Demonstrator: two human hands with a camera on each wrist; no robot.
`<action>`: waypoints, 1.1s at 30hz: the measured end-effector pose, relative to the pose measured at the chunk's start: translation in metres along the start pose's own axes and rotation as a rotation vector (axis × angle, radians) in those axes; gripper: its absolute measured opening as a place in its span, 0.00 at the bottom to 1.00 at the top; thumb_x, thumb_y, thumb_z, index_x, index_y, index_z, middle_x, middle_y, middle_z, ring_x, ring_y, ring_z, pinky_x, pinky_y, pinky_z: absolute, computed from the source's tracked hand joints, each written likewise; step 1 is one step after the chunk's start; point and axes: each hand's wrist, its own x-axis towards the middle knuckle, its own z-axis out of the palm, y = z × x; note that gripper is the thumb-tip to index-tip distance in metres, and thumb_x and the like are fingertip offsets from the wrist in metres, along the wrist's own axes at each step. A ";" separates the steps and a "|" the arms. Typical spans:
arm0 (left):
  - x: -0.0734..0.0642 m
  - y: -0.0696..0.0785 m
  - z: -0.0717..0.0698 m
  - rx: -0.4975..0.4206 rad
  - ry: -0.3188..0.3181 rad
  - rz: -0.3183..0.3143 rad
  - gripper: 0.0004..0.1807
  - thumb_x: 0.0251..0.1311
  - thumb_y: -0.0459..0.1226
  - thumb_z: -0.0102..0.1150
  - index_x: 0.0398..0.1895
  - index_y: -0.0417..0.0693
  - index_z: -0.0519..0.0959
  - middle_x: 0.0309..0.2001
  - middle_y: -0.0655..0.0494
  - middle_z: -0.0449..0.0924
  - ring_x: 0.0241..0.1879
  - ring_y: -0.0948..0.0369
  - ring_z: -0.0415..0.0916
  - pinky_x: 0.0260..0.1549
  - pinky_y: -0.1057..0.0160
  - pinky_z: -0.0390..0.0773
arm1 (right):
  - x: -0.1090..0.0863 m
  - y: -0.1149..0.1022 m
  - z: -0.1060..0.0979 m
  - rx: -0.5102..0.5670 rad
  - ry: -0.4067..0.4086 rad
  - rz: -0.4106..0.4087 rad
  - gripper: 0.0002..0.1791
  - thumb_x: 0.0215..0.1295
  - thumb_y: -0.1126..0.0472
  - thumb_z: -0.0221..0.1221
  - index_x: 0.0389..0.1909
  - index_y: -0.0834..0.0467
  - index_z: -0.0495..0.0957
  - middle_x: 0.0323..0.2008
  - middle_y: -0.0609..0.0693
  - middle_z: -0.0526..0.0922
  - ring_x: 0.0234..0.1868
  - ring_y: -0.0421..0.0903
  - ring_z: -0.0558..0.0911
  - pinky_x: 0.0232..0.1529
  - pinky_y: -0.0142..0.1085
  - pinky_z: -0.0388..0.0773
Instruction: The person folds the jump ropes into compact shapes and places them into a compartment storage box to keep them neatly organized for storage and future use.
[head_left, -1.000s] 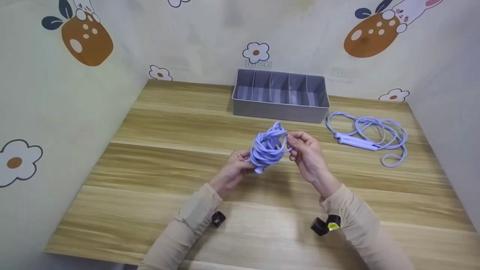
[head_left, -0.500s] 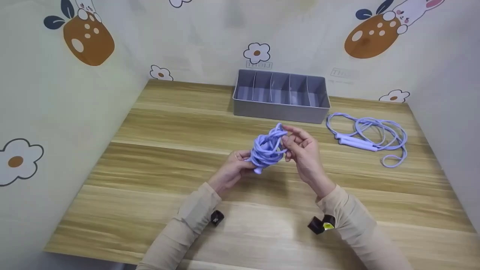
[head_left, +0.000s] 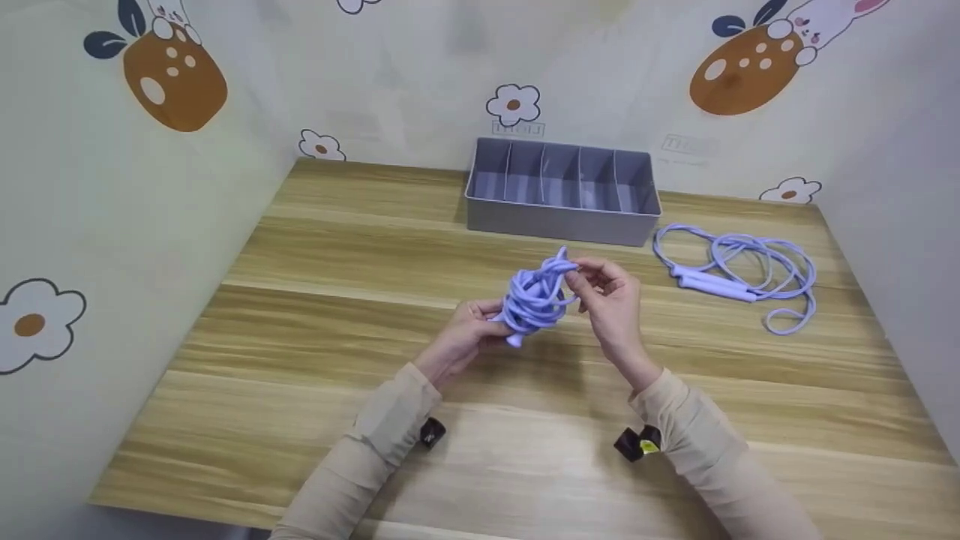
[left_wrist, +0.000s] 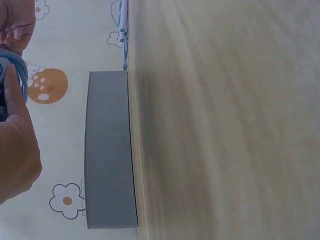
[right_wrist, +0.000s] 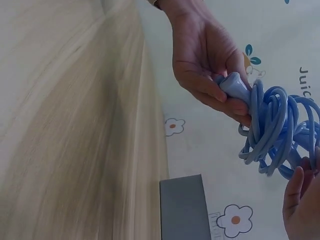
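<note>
A periwinkle-blue jump rope [head_left: 534, 304] is wound in a thick bundle about its handles, held up over the table in the head view. My left hand [head_left: 469, 334] grips the handle ends below the coils, thumb on the near side. In the right wrist view a flared handle end [right_wrist: 235, 86] sticks out between the left fingers. My right hand [head_left: 613, 304] is at the bundle's upper right, thumb and index finger pinching a strand of the rope. Only part of the bundle shows at the left edge of the left wrist view.
A grey box [head_left: 559, 222] with several compartments stands at the back of the wooden table [head_left: 337, 285]. To its right lies a second blue jump rope [head_left: 716, 285], loosely coiled, handles side by side. Patterned walls close off the back and both sides.
The right hand has shifted slightly left and its fingers have moved along the rope at the bundle's upper right. The left hand keeps its grip almost in place.
</note>
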 end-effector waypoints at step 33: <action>0.001 0.001 0.006 0.112 0.041 -0.062 0.25 0.45 0.18 0.51 0.52 0.21 0.66 0.40 0.42 0.81 0.27 0.65 0.79 0.35 0.67 0.81 | 0.006 0.019 -0.016 -0.782 -0.053 -0.835 0.04 0.53 0.71 0.51 0.30 0.66 0.71 0.25 0.55 0.76 0.24 0.47 0.79 0.23 0.38 0.79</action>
